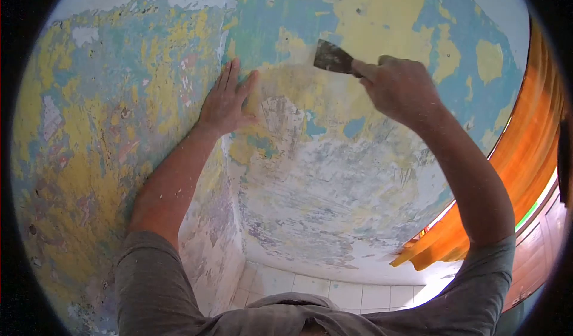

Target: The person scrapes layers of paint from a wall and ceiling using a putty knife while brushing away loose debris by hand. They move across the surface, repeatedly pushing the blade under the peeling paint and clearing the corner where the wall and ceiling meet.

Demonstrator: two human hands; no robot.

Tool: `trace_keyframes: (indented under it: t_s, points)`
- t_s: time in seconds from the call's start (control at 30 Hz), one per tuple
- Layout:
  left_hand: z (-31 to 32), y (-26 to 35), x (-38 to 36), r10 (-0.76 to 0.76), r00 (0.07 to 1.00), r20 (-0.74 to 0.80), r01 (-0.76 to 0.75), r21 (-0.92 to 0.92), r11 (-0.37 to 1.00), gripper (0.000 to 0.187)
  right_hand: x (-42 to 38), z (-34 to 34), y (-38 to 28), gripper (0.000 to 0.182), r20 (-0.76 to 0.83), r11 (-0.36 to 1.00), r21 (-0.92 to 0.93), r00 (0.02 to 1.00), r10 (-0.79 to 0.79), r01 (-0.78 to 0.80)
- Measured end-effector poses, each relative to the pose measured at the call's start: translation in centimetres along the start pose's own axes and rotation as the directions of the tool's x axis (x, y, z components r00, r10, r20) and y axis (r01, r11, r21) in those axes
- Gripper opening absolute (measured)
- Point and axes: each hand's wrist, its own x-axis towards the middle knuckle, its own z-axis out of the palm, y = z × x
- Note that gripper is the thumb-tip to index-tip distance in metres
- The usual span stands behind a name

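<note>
In the head view, my right hand is closed around the handle of a paint scraper. The scraper's wide, dark blade points left and lies at or very near the wall, whose paint is patchy yellow and blue; contact cannot be made out for sure. My left hand rests with fingers spread near the corner where two walls meet. Nothing is in it. Below both hands the wall surface is whitish and grey, with the colour mostly gone.
To the left stands a second wall with mottled yellow, blue and bare spots. An orange curtain hangs at the right, beside a reddish-brown panel. White floor tiles show at the bottom.
</note>
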Motion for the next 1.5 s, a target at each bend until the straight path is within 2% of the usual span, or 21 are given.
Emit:
trace_keyframes:
  t_s: [0.07,0.13,0.23,0.3,0.37,0.5,0.57,0.67,0.8,0.87,0.97,1.2,1.37,1.5]
  points:
    - [-0.2,0.2,-0.2,-0.044,0.997,0.063,0.045,-0.008,0.999,0.119,0.7,-0.4,0.1,0.022,-0.013,0.999,-0.021,1.0,-0.027,0.027]
    - [0.2,-0.2,-0.5,-0.027,0.999,0.045,0.029,-0.032,0.999,0.118,-0.6,-1.9,1.1,0.022,0.089,0.999,-0.031,0.995,0.039,-0.037]
    - [0.2,-0.6,0.0,-0.017,0.999,0.029,0.018,-0.035,0.999,0.116,-1.3,-2.1,2.2,0.022,0.004,0.999,-0.006,0.999,0.05,-0.05]
    - [0.2,-0.2,-0.5,-0.01,0.998,0.07,0.012,-0.025,1.0,0.116,-1.7,-1.9,1.7,0.023,0.009,0.997,0.03,0.997,0.074,-0.074]
    - [0.2,-0.3,-0.4,-0.011,0.999,0.031,0.012,-0.031,0.999,0.115,-0.8,-2.8,0.9,0.021,0.02,0.996,-0.027,0.996,0.084,-0.083]
    - [0.2,0.0,-0.4,-0.038,0.998,0.05,0.04,-0.037,0.999,0.115,-2.4,-1.9,3.5,0.021,-0.028,0.999,-0.004,0.999,0.046,-0.047]
    - [0.5,-0.4,-0.5,-0.012,1.0,0.01,0.012,-0.044,0.999,0.116,-2.9,-1.9,4.5,0.022,0.004,0.987,0.096,0.991,0.132,-0.132]
    - [-0.1,-0.2,-0.3,-0.02,0.998,0.051,0.022,-0.032,0.999,0.116,-0.8,-1.3,2.0,0.023,-0.033,0.997,0.038,0.997,0.072,-0.07]
    - [0.2,-0.3,-0.3,0.009,1.0,0.009,-0.009,-0.044,0.999,0.116,1.2,-1.1,1.4,0.029,-0.094,0.999,0.031,0.995,0.029,-0.027]
    - [-0.1,-0.1,-0.3,-0.016,0.998,0.056,0.017,-0.02,1.0,0.116,0.3,-2.2,2.6,0.024,-0.009,0.997,0.05,0.998,0.054,-0.054]
    - [0.1,-0.3,-0.4,-0.003,0.999,0.035,0.004,-0.027,1.0,0.117,-1.0,-2.3,4.6,0.024,-0.065,0.997,0.045,0.995,0.073,-0.07]
    - [-0.1,-0.1,-0.3,-0.008,0.999,0.036,0.009,-0.034,0.999,0.117,2.2,-2.0,2.5,0.026,-0.057,0.999,-0.027,0.998,0.038,-0.04]
    - [0.5,-0.5,-0.4,0.008,1.0,0.006,-0.008,-0.036,0.999,0.116,0.0,-2.3,6.2,0.026,-0.095,0.996,0.073,0.994,0.052,-0.045]
    - [-0.2,0.0,-0.1,-0.02,0.998,0.053,0.022,-0.035,0.999,0.115,3.0,-2.4,2.8,0.027,-0.102,0.999,-0.012,0.994,0.043,-0.045]
